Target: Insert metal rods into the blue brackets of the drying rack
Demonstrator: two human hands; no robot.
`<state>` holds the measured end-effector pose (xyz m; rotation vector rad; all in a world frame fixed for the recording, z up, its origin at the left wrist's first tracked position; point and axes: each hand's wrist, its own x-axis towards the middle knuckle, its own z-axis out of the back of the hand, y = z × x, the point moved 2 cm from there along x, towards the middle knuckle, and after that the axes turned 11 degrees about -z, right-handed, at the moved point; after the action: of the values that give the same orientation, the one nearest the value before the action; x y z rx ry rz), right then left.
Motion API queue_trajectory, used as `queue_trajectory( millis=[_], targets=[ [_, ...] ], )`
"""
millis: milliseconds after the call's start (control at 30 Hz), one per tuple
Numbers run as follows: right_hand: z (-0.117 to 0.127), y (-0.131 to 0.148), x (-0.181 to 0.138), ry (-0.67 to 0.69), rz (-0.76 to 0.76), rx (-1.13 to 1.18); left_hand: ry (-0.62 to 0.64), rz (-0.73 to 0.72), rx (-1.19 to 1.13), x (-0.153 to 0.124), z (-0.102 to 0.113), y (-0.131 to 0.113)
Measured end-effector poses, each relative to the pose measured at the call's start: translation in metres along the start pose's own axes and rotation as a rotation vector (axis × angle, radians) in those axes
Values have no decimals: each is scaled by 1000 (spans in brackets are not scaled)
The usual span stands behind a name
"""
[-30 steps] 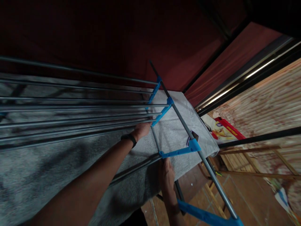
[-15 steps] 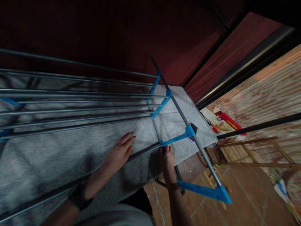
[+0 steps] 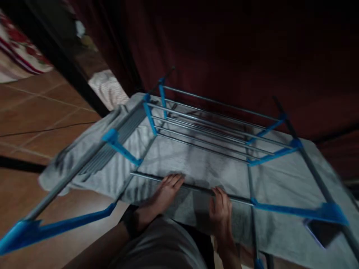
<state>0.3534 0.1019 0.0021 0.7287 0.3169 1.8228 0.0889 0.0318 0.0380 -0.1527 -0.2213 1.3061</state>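
A drying rack with metal rods and blue plastic brackets stands over a grey cloth [image 3: 185,153]. Across its near side runs one metal rod [image 3: 196,186]. My left hand [image 3: 168,191] is closed over the rod left of its middle, fingers together. Farther right, my right hand [image 3: 221,206] curls its fingers over the same rod. The rod's right end meets a blue bracket [image 3: 297,212]. Its left end lies by the left frame tube, below another blue bracket [image 3: 123,150] and apart from it. My palms hide the undersides of the grips.
Several rods [image 3: 210,123] are fitted at the rack's far side. A bundle of thin rods [image 3: 112,140] lies at the left. A dark phone-like object [image 3: 324,231] rests on the cloth at right. Behind hangs a dark red curtain [image 3: 224,56]; tiled floor [image 3: 42,108] shows left.
The view has swung left, bringing the rack's left end into sight. My right hand has left the right bracket and moved left along the rod. My left hand is now on the rod.
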Motion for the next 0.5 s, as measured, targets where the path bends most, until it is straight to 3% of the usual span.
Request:
queue_trajectory(
  millis=[167, 500],
  targets=[
    [-15, 1, 8, 104, 97, -34, 100, 111, -26, -11, 12, 10],
    [-10, -5, 22, 196, 177, -9, 79, 123, -48, -8, 19, 5]
  ],
)
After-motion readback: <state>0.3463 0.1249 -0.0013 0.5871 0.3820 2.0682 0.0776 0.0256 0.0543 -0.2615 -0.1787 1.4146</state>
